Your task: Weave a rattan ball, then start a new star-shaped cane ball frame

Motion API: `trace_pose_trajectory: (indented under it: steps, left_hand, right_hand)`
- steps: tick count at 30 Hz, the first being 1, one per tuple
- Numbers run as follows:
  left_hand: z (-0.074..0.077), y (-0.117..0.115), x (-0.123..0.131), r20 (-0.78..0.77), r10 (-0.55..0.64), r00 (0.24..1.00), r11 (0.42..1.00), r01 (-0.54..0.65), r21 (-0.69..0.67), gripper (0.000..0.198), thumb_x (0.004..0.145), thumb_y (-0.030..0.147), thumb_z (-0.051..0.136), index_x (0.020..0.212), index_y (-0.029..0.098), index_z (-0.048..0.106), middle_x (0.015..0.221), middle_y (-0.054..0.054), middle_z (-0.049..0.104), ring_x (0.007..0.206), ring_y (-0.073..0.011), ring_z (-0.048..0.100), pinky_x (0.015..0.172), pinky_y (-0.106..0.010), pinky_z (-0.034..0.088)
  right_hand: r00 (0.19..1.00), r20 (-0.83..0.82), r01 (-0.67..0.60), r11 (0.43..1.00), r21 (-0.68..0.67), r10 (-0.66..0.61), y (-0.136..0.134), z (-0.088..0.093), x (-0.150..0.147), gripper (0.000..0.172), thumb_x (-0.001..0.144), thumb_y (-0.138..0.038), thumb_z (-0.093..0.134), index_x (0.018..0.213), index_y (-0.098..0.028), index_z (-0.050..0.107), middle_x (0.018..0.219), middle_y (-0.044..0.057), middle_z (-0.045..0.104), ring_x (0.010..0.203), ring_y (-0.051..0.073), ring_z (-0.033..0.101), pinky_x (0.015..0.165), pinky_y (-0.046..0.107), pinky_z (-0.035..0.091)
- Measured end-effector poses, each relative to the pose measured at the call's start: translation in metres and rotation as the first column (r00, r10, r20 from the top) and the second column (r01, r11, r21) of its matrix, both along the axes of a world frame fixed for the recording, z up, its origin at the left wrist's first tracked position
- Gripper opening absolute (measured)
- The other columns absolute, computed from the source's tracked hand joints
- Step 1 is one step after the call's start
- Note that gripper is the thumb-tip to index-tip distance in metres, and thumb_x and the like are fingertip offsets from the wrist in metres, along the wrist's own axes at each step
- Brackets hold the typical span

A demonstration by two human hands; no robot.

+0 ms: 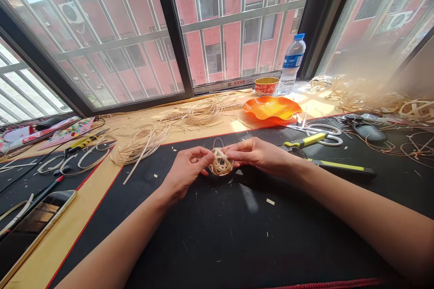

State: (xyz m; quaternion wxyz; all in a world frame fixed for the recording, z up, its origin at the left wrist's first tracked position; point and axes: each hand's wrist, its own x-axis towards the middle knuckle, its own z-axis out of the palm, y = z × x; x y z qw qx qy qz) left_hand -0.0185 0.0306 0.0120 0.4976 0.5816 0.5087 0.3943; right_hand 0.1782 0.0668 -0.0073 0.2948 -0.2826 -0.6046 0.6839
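A small woven ball of pale bamboo strips (221, 165) is held between both hands, just above a black mat (217, 230). Its weave has open gaps, and a thin loop of strip sticks up from its top. My left hand (190, 167) pinches the ball's left side between thumb and fingers. On the other side, my right hand (254, 153) grips the upper right of the ball with thumb and fingertips. Some fingertips of both hands are hidden behind the ball and the other fingers.
Coiled strips (203, 113) lie behind the hands, beside an orange wavy dish (273, 108). To the right are scissors (325, 133), pliers (307, 140), a box cutter (342, 168) and a mouse (369, 132). A water bottle (292, 65) stands by the window; a phone (37, 230) lies left.
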Motion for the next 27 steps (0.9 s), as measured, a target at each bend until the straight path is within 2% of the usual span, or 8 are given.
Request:
trace_pose_trajectory:
  steps: [3, 10, 19, 27]
  left_hand:
    - [0.0000, -0.0014, 0.0005, 0.006, 0.000, 1.000, 1.000, 0.000, 0.001, 0.039, 0.061, 0.049, 0.076, 0.069, 0.013, 0.064, 0.070, -0.003, 0.064, 0.063, -0.0119, 0.055, 0.056, -0.022, 0.042]
    - [0.0014, -0.0013, 0.0005, -0.005, -0.019, 1.000, 1.000, 0.019, -0.016, 0.039, 0.063, 0.050, 0.075, 0.071, 0.013, 0.063, 0.072, -0.003, 0.066, 0.066, -0.0132, 0.057, 0.058, -0.023, 0.043]
    - [0.0005, 0.0000, 0.0008, -0.014, -0.042, 0.999, 0.998, 0.041, -0.043, 0.036, 0.068, 0.047, 0.073, 0.076, 0.013, 0.063, 0.073, -0.004, 0.068, 0.069, -0.0132, 0.059, 0.065, -0.024, 0.045]
    - [0.0029, 0.0005, -0.0010, -0.021, -0.061, 0.998, 0.998, 0.061, -0.023, 0.037, 0.068, 0.046, 0.073, 0.077, 0.012, 0.063, 0.074, -0.006, 0.069, 0.069, -0.0147, 0.060, 0.065, -0.025, 0.046]
  right_hand:
    - [1.000, -0.018, 0.000, 1.000, 0.000, 0.000, -0.0008, -0.0004, -0.0004, 0.033, 0.070, -0.040, 0.074, 0.092, -0.016, 0.075, 0.100, 0.007, 0.067, 0.085, 0.014, 0.054, 0.072, 0.025, 0.040]
    - [0.997, -0.062, 0.056, 0.998, 0.018, -0.054, -0.0014, -0.0005, -0.0007, 0.023, 0.063, -0.037, 0.079, 0.068, -0.014, 0.076, 0.101, 0.009, 0.066, 0.102, 0.021, 0.053, 0.087, 0.031, 0.039]
    - [0.988, -0.051, 0.146, 0.989, -0.014, -0.146, -0.0002, -0.0036, -0.0039, 0.023, 0.056, -0.036, 0.082, 0.064, -0.015, 0.076, 0.105, 0.010, 0.061, 0.111, 0.026, 0.049, 0.092, 0.034, 0.038]
    - [0.984, -0.055, 0.168, 0.986, -0.006, -0.168, -0.0018, -0.0042, -0.0065, 0.023, 0.057, -0.035, 0.081, 0.067, -0.015, 0.077, 0.100, 0.009, 0.058, 0.109, 0.024, 0.048, 0.086, 0.032, 0.040]
